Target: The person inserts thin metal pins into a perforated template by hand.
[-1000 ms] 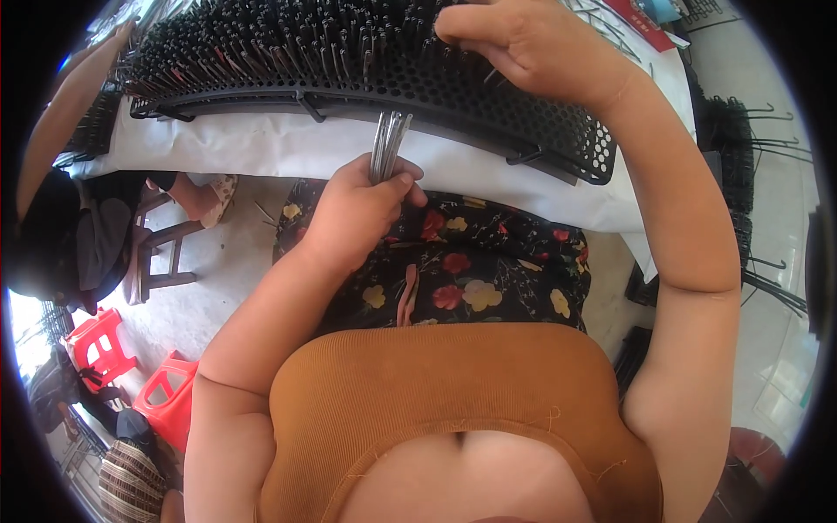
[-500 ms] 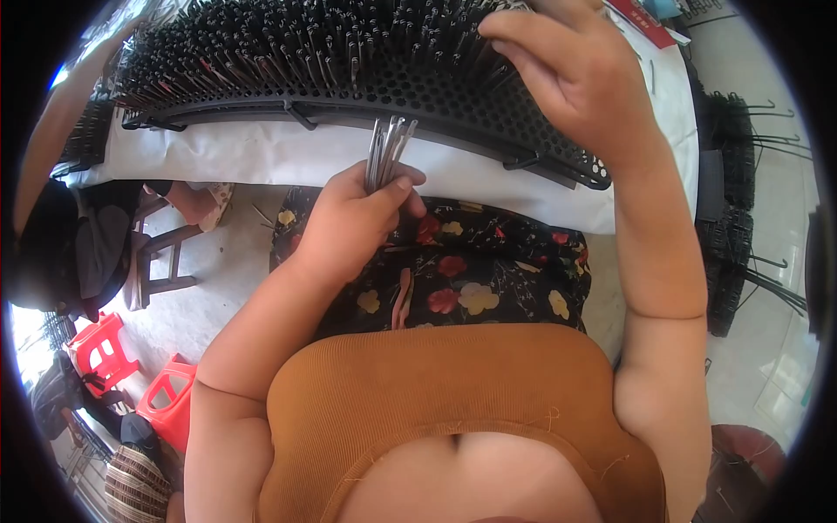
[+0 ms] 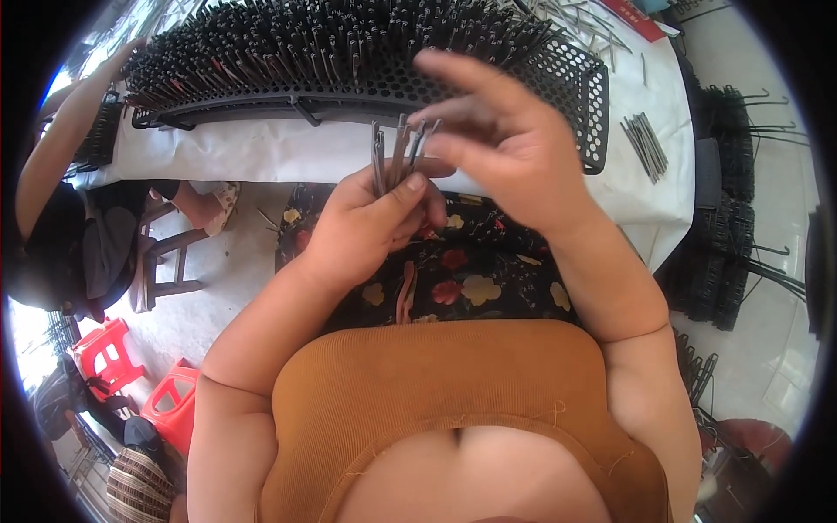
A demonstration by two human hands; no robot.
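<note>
My left hand (image 3: 366, 209) is closed round a small bundle of thin metal rods (image 3: 398, 157). Their upper ends fan out above my thumb. Close over those ends comes my right hand (image 3: 514, 144), fingers spread and slightly blurred. Its thumb and a finger are beside the rod tips; whether they touch is hard to tell. Beyond both hands stands a long black perforated rack (image 3: 384, 105), with many dark upright rods (image 3: 288, 52) packed in its holes.
White sheeting (image 3: 253, 152) covers the table. A loose pile of rods (image 3: 645, 146) lies right of the rack. Black hooked racks (image 3: 728, 209) stand beyond the table's right edge. Another person's arm (image 3: 74, 139) reaches in at left, above red plastic stools (image 3: 172, 403).
My right hand has moved left and down from the rack to the rod bundle. The rods in my left hand now fan wider. The rack's right end and the loose pile have come into view.
</note>
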